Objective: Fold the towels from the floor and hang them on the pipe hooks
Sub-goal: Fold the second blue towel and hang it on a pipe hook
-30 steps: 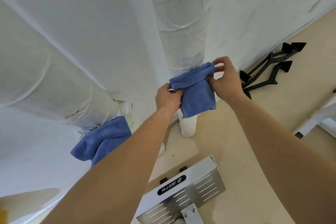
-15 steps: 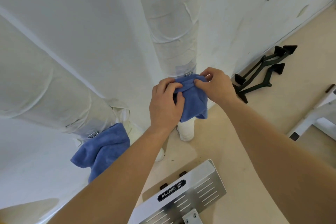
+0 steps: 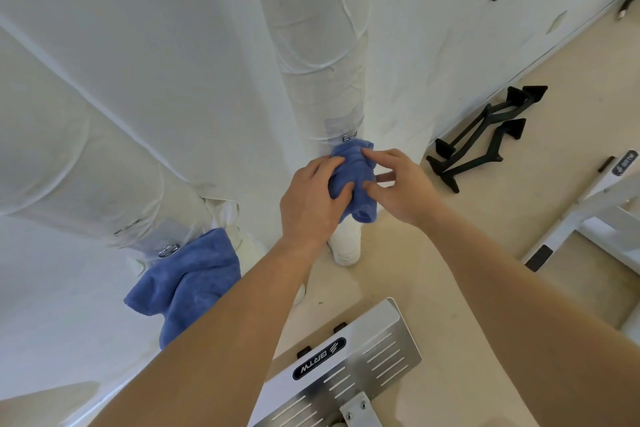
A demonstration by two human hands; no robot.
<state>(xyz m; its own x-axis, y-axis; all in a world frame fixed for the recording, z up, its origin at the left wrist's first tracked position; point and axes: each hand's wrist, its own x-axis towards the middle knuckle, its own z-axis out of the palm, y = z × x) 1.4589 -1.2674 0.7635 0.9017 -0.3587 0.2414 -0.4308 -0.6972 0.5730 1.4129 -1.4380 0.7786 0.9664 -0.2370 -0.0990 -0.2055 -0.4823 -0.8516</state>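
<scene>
A folded blue towel [image 3: 358,177] hangs bunched just below a small metal hook [image 3: 349,136] on the upright white wrapped pipe [image 3: 322,45]. My left hand [image 3: 311,204] grips the towel's left side, thumb pressed into the cloth. My right hand [image 3: 398,184] has its fingers spread, with only the index fingertip and thumb tip touching the towel's right side. A second blue towel [image 3: 187,284] hangs from another hook [image 3: 168,250] on the slanted wrapped pipe [image 3: 69,163] at the left.
Black metal brackets [image 3: 485,139] lie on the beige floor by the wall at right. A slotted silver plate marked BRTW [image 3: 363,357] sits below my arms. A white metal frame [image 3: 588,211] stands at the right edge.
Both hands brought the towel down against the upright pipe under its hook. My right hand went from pinching the towel's top edge to spread fingers. My left hand's hold moved over the towel's side.
</scene>
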